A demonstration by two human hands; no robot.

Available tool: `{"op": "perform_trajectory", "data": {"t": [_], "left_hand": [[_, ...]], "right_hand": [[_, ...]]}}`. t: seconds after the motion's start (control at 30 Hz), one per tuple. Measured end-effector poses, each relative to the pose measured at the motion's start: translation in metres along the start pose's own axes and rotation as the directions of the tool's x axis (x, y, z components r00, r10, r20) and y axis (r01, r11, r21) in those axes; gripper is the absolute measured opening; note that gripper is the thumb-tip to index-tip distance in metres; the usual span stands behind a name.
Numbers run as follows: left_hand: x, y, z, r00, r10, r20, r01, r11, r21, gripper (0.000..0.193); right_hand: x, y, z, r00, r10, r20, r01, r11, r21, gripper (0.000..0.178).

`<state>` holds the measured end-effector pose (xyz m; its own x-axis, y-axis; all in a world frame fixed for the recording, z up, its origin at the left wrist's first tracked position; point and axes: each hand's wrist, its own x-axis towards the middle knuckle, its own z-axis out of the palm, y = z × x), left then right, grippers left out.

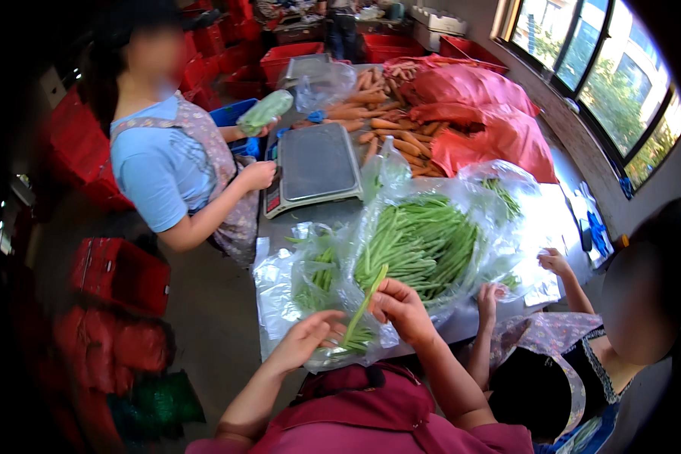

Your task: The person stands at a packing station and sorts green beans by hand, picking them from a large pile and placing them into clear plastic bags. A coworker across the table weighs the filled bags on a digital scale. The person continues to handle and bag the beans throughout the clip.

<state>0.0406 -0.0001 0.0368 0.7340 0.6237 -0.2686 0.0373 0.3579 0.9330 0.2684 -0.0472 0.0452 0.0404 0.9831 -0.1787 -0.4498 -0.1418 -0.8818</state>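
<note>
A long pale-green bean (362, 309) slants between my hands. My right hand (402, 309) pinches it near the upper part. Close to its lower end, my left hand (309, 338) has loosely curved fingers spread apart, with nothing visible in them. Just beyond my right hand lies a big heap of green beans (424, 238) on an opened clear plastic bag (348, 261). Smaller bunches of beans (321, 276) sit in clear plastic at the heap's left, and a few more (356, 340) lie under the held bean.
A flat weighing scale (319, 163) stands beyond the bags, with loose carrots (401, 136) and red sacks (477, 113) behind. At left a person (166, 151) holds a green bundle (266, 112); another person's hands (492, 296) work at right. Red crates (121, 276) stand on the left floor.
</note>
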Motion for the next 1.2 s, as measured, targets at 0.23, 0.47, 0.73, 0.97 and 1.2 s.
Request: {"op": "perform_trajectory", "data": {"t": [0.23,0.47,0.73,0.97,1.2], "left_hand": [[0.012,-0.014,-0.025,0.976,-0.124,-0.180,0.067,0.954,-0.292,0.026],[0.075,-0.069,-0.161,0.734,0.085,-0.674,-0.144,0.989,-0.033,0.023],[0.140,-0.176,-0.232,0.650,0.120,-0.750,0.245,0.901,0.357,0.033],[0.116,-0.171,-0.205,0.708,0.337,-0.621,0.343,0.604,0.719,0.047],[0.055,-0.143,-0.138,0.706,0.397,-0.587,0.011,0.822,0.570,0.048]], "right_hand": [[-0.010,0.016,0.010,0.994,0.069,-0.084,-0.073,0.997,-0.038,0.023],[-0.027,0.018,-0.009,0.974,0.007,-0.225,-0.014,0.999,-0.030,0.016],[-0.043,0.030,-0.014,0.964,0.045,-0.261,-0.052,0.998,-0.019,0.014],[-0.041,0.024,-0.020,0.948,-0.010,-0.319,-0.018,0.996,-0.085,0.013],[0.019,0.014,-0.069,0.863,-0.502,0.054,0.040,-0.039,-0.998,0.071]]}}
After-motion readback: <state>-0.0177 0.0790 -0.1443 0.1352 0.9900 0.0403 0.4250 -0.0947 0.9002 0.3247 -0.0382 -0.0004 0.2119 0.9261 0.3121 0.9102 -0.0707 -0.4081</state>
